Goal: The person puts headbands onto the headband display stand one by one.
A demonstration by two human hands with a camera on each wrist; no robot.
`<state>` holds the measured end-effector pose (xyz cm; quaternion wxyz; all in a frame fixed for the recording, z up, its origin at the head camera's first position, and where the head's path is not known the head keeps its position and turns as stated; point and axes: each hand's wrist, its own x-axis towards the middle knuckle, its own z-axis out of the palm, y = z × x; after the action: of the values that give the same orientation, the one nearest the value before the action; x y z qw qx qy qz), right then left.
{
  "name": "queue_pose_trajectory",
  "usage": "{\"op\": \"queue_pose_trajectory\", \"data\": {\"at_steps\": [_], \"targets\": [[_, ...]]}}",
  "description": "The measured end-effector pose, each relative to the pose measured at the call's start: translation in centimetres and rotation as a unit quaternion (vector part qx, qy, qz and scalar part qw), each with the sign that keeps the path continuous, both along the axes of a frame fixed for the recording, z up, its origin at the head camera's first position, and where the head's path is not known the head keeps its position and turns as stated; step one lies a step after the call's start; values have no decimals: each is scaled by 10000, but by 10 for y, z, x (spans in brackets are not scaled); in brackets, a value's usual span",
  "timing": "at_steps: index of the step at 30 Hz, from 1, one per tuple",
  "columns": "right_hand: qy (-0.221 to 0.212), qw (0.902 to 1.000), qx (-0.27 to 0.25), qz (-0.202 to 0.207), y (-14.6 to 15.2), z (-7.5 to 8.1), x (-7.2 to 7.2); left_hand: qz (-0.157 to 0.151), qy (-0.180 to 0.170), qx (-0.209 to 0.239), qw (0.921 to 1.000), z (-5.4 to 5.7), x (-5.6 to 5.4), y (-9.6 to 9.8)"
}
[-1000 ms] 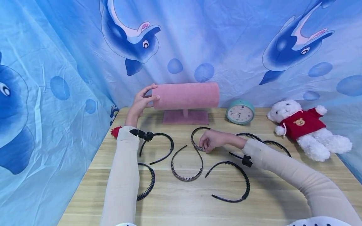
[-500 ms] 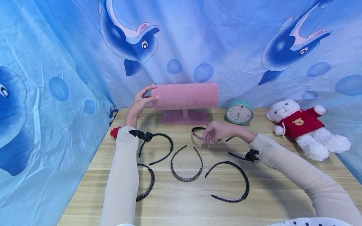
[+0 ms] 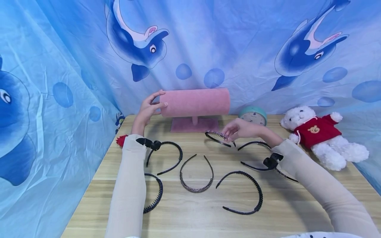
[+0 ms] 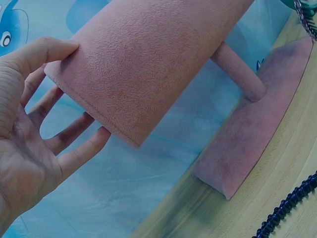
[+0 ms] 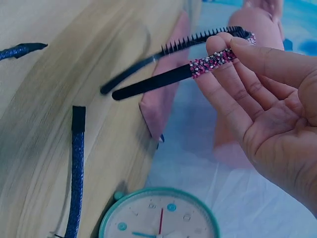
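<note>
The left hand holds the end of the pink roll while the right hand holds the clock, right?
Not the clock: the right wrist view shows the right hand pinching a headband. The left hand does hold the pink roll's end.

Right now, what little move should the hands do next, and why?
Probably raise the sparkly headband toward the pink roll's right end: the right hand pinches it above the table, that end looks free, and the left hand grips the other end.
</note>
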<state>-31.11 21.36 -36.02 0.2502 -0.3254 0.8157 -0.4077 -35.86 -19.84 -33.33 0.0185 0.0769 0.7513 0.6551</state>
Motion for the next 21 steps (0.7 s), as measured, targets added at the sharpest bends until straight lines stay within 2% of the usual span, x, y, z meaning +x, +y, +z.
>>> {"op": "queue_pose_trajectory", "data": {"at_steps": [7,14,18,21], "targets": [[-142,9986,-397,-327,22,0,0,-36,14,-32,10000,0,0,-1],[-304,9919,-984,-748,45,-3,3,-6,-12,-37,10000,-2,0,-2],[-315,9869,-1335,-850,61,-3,4,13,9,-11,10000,-11,-10,-5],[-294,9845,-1357,-1068,74,0,5,43,36,27,10000,-18,-16,-7]]}}
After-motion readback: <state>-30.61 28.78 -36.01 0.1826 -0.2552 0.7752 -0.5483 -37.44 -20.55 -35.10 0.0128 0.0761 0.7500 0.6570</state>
